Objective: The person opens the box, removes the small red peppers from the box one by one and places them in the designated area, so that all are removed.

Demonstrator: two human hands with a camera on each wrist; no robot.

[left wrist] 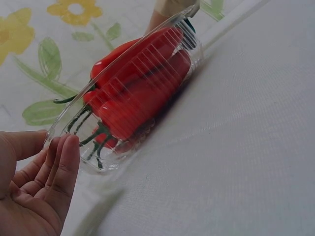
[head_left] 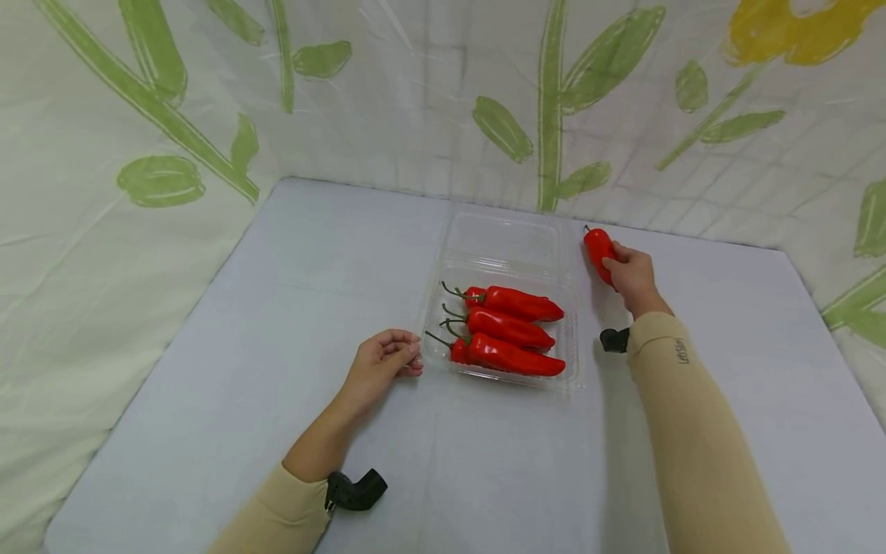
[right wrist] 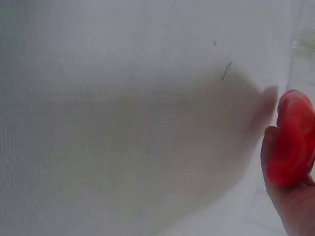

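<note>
A clear plastic clamshell box lies on the table with its lid folded back toward the wall. Several red peppers with green stems lie in the tray, stems to the left. My left hand pinches the tray's left rim between thumb and fingers, as the left wrist view shows at the box edge. To the right of the lid, my right hand grips another red pepper, its stem pointing away from me. The right wrist view catches that pepper at its right edge, above the table.
A white-covered table spreads around the box. Behind it and at the sides hangs a pale curtain painted with green leaves and yellow flowers. The right hand casts a shadow on the cloth.
</note>
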